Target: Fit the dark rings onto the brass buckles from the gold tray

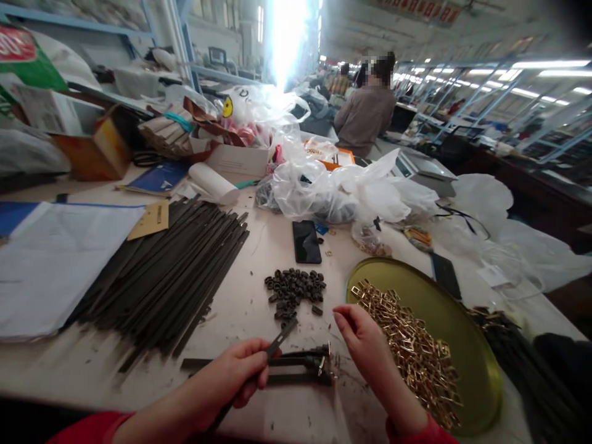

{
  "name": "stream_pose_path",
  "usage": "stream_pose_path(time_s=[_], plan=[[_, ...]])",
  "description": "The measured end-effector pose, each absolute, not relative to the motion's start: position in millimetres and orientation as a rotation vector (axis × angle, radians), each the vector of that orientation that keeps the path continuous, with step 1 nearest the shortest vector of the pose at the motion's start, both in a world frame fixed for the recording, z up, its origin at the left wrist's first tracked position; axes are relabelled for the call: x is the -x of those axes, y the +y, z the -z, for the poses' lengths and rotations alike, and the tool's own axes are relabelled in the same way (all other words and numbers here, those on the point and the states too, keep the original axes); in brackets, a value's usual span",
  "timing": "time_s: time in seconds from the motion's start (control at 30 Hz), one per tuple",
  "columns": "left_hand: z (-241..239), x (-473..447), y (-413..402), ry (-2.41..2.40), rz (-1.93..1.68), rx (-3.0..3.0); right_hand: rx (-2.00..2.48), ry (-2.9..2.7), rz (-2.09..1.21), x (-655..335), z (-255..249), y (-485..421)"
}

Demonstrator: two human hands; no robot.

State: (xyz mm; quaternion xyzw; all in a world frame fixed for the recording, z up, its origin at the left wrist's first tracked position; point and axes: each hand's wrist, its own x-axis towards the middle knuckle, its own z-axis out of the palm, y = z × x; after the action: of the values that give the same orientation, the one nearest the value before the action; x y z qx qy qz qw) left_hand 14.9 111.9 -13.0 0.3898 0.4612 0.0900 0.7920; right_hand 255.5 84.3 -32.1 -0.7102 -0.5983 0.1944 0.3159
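My left hand (245, 370) is closed around a dark strap (283, 335); the strap's slotted end sticks out past the thumb, pointing up and right. Fingers curled together, my right hand (363, 339) hovers between the small black loops and the buckle tray; whatever is in its fingertips, if anything, is hidden. A heap of black strap loops (296, 290) lies just ahead of both hands. Several straps with gold buckles (320, 365) rest on the table beside my left hand. Gold buckles (407, 339) are piled on a round olive-gold tray (481, 370) at right.
A large stack of dark straps (171, 277) lies at left beside papers (69, 259). Behind the loops is a black phone (306, 242). Plastic bags (333, 191) crowd the back of the table. A person (367, 114) stands beyond it, facing away.
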Motion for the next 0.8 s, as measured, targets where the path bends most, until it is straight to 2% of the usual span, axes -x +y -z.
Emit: stream_pose_path(time_s=[0.43, 0.8], plan=[[6.3, -30.9, 102.7, 1.07, -0.343, -0.744, 2.061, -2.158, -0.045, -243.5, 46.7, 139.3], [-11.7, -32.5, 78.5, 1.086, -0.477, -0.688, 1.933, -2.201, -0.105, -246.7, 40.6, 144.1]])
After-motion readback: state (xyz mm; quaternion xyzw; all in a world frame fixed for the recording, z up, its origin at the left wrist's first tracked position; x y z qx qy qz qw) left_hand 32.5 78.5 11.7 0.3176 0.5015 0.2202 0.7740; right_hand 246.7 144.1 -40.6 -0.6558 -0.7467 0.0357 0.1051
